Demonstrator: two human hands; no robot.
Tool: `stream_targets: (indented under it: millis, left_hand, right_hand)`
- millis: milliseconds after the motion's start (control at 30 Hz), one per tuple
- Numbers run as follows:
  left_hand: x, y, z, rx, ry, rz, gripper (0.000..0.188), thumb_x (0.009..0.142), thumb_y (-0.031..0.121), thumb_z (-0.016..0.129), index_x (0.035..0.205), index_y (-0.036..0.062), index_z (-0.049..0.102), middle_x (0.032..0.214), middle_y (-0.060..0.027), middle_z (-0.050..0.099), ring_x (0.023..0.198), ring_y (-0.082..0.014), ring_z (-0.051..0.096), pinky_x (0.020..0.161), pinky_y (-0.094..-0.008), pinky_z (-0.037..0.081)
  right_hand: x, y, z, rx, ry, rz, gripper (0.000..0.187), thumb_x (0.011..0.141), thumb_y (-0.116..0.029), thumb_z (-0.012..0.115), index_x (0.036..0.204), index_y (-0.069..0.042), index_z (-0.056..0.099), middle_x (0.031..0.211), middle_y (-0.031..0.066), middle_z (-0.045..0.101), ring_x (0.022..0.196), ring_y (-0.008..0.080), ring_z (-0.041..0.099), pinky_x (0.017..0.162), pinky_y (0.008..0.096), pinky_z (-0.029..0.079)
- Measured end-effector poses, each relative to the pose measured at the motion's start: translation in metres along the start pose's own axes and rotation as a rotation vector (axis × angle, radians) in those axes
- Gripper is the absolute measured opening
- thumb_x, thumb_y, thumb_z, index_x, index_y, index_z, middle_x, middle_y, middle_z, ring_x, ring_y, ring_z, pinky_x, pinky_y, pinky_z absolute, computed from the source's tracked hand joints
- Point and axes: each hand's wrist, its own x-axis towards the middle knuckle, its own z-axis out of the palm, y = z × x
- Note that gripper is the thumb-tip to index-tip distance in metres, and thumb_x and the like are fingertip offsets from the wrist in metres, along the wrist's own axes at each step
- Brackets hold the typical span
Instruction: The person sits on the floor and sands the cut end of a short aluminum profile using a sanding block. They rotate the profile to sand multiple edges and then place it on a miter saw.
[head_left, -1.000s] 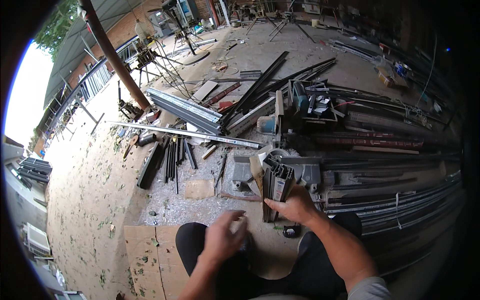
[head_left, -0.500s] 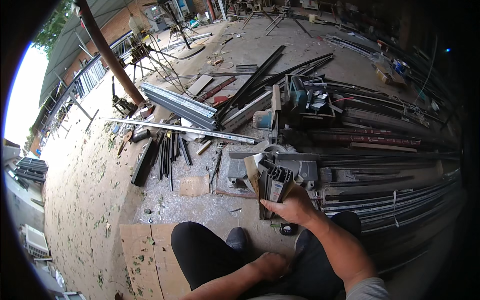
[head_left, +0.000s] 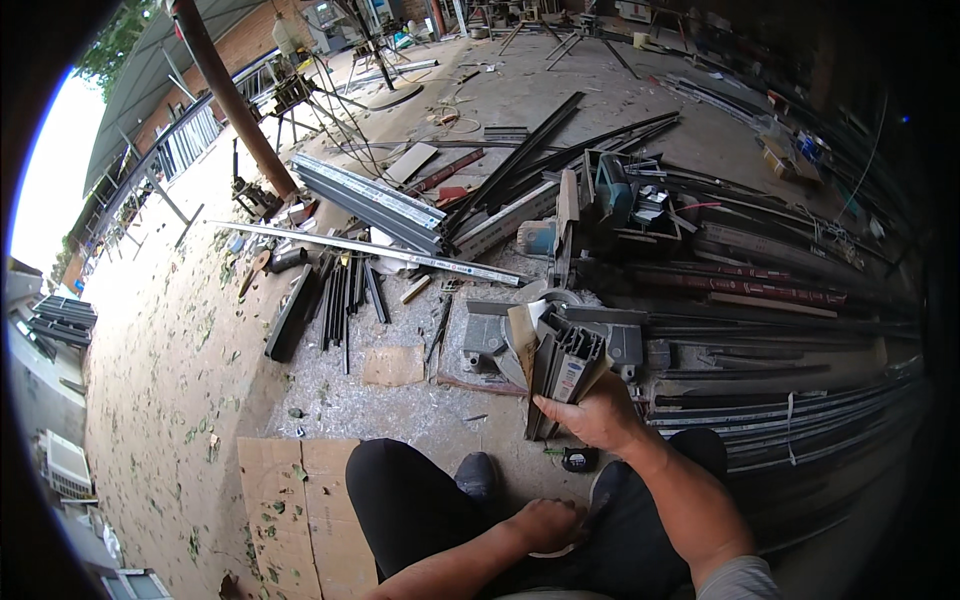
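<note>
My right hand (head_left: pixel 600 415) is wrapped round a bundle of short dark metal profiles (head_left: pixel 568 365), held upright with their grooved cut ends facing up. A strip of tan sheet (head_left: pixel 524 335) stands along the bundle's left side. Just beyond it is a miter saw (head_left: pixel 620 345), with its grey base and teal motor. My left hand (head_left: pixel 548 525) rests low between my knees, its fingers curled closed; whether anything is inside is hidden. On the ground under my right wrist sits a black tape measure (head_left: pixel 578 460).
Long dark profiles (head_left: pixel 760 430) lie stacked at the right. A long silver bar (head_left: pixel 380 252) crosses the floor beside grey profiles (head_left: pixel 370 205) at the far left. Flattened cardboard (head_left: pixel 300 520) lies by my left knee. A brown post (head_left: pixel 235 100) rises further back.
The view has shifted slightly, so the scene sits a little further right in the picture. My right hand keeps its hold on the profiles, and my left hand stays closed between my knees.
</note>
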Motion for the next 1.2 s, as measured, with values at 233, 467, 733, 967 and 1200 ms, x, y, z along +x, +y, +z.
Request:
stream_targets:
  millis: [233, 467, 733, 967, 1200]
  left_hand:
    - [0.0006, -0.0010, -0.0047, -0.040, -0.009, -0.004, 0.051, 0.109, 0.047, 0.059, 0.139, 0.0060, 0.065, 0.125, -0.0257, 0.074, 0.115, -0.0459, 0.072, 0.103, -0.0547, 0.057]
    - [-0.0001, -0.0012, -0.0047, -0.035, 0.001, -0.005, 0.053, 0.108, 0.047, 0.060, 0.141, 0.0061, 0.065, 0.125, -0.0258, 0.074, 0.115, -0.0461, 0.073, 0.102, -0.0542, 0.057]
    - [0.0027, -0.0039, 0.0013, -0.018, 0.043, 0.013, 0.052, 0.107, 0.048, 0.062, 0.138, 0.0060, 0.066, 0.121, -0.0253, 0.074, 0.111, -0.0463, 0.074, 0.099, -0.0544, 0.058]
    - [0.0030, -0.0038, 0.0013, -0.023, 0.051, 0.017, 0.050, 0.108, 0.047, 0.060, 0.136, 0.0056, 0.066, 0.120, -0.0259, 0.074, 0.110, -0.0466, 0.074, 0.098, -0.0543, 0.059]
    - [0.0026, -0.0030, -0.0005, -0.023, 0.040, 0.015, 0.050, 0.109, 0.047, 0.059, 0.136, 0.0050, 0.066, 0.120, -0.0258, 0.075, 0.110, -0.0463, 0.074, 0.098, -0.0540, 0.059]
  right_hand:
    - [-0.0004, 0.0003, 0.0003, 0.048, -0.032, 0.047, 0.032, 0.090, -0.026, 0.088, 0.115, -0.009, 0.078, 0.105, 0.0143, 0.078, 0.097, 0.0365, 0.077, 0.083, 0.0438, 0.061]
    - [-0.0014, 0.0027, 0.0008, 0.033, -0.043, 0.015, 0.032, 0.090, -0.027, 0.088, 0.115, -0.009, 0.078, 0.106, 0.0145, 0.078, 0.098, 0.0366, 0.077, 0.084, 0.0440, 0.061]
    - [-0.0009, 0.0004, -0.0004, 0.008, -0.054, 0.011, 0.031, 0.089, -0.028, 0.088, 0.113, -0.010, 0.077, 0.104, 0.0142, 0.077, 0.098, 0.0371, 0.076, 0.084, 0.0447, 0.060]
    - [-0.0017, -0.0021, -0.0020, 0.021, -0.064, 0.034, 0.031, 0.090, -0.027, 0.088, 0.114, -0.010, 0.077, 0.104, 0.0130, 0.077, 0.098, 0.0357, 0.076, 0.084, 0.0441, 0.060]
    - [-0.0019, -0.0006, -0.0012, 0.022, -0.057, 0.017, 0.030, 0.090, -0.027, 0.088, 0.112, -0.010, 0.076, 0.101, 0.0129, 0.077, 0.096, 0.0357, 0.076, 0.083, 0.0444, 0.060]
